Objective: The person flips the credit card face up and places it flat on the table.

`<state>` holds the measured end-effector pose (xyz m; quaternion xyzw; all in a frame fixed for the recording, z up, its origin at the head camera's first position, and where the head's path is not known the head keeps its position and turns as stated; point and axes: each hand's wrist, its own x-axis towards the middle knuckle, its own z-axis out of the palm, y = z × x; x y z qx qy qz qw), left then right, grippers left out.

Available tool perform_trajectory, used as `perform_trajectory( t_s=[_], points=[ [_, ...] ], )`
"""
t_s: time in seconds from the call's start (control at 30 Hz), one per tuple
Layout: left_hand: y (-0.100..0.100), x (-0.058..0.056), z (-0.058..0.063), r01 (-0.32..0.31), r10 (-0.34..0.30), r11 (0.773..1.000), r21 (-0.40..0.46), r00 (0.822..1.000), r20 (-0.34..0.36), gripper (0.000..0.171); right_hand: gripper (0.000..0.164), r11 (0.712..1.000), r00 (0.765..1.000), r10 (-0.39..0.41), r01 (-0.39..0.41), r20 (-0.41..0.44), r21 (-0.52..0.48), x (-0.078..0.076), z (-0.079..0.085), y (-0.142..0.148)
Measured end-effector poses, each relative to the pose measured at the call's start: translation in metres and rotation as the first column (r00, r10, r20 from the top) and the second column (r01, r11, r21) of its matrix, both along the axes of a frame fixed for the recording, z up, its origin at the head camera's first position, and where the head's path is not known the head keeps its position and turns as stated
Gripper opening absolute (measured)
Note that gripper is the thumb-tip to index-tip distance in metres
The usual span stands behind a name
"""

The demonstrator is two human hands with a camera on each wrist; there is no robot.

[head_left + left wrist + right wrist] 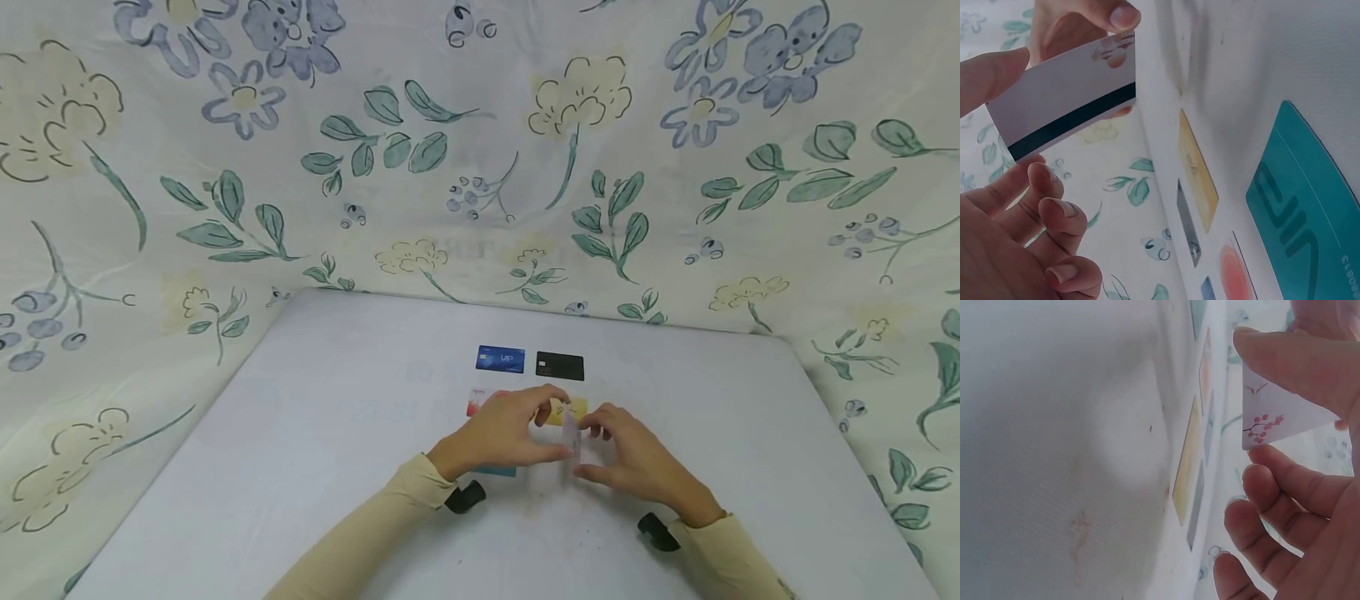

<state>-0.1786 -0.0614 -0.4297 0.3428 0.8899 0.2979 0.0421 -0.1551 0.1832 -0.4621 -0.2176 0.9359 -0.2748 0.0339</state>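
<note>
A white bank-style card [572, 435] stands on edge between both hands above the table. My left hand [506, 429] pinches it between thumb and index finger, and the other fingers curl loosely below. In the left wrist view, the card's face [1066, 103] shows a dark magnetic stripe. My right hand [637, 454] has its thumb and index fingertip at the opposite end. The right wrist view shows pink blossom print on the card's other side [1266, 425], partly behind the thumb. A gold card [577, 408] lies just beyond the fingers.
On the white table [337, 417] lie a blue VIP card [500, 359] and a black card [560, 367] at the back. A red-and-white card [478, 400] and a teal card [1304, 206] are partly covered by the left hand in the head view. Floral cloth [480, 167] hangs behind.
</note>
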Motion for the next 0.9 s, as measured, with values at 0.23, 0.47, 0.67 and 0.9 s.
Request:
perform_trajectory(
  t_s=[0.23, 0.47, 0.67, 0.9],
  points=[
    [-0.005, -0.002, -0.002, 0.006, -0.006, 1.000, 0.011, 1.000, 0.010, 0.063, 0.055, 1.000, 1.000, -0.014, 0.014, -0.004, 0.018, 0.000, 0.005, 0.003],
    [-0.009, -0.002, -0.002, -0.019, 0.019, 0.999, -0.031, 1.000, 0.009, 0.061, 0.056, 1.000, 1.000, -0.009, 0.010, -0.020, 0.030, -0.001, 0.006, 0.007],
    [-0.011, -0.002, -0.002, -0.020, 0.017, 0.996, -0.090, 0.999, -0.042, 0.058, 0.055, 0.998, 1.000, -0.023, 0.024, -0.017, 0.053, 0.000, 0.005, 0.009],
    [-0.011, -0.002, -0.005, -0.017, 0.009, 0.989, -0.149, 0.998, -0.055, 0.055, 0.055, 0.998, 1.000, -0.015, 0.016, -0.006, 0.063, 0.001, 0.007, 0.011]
  ],
)
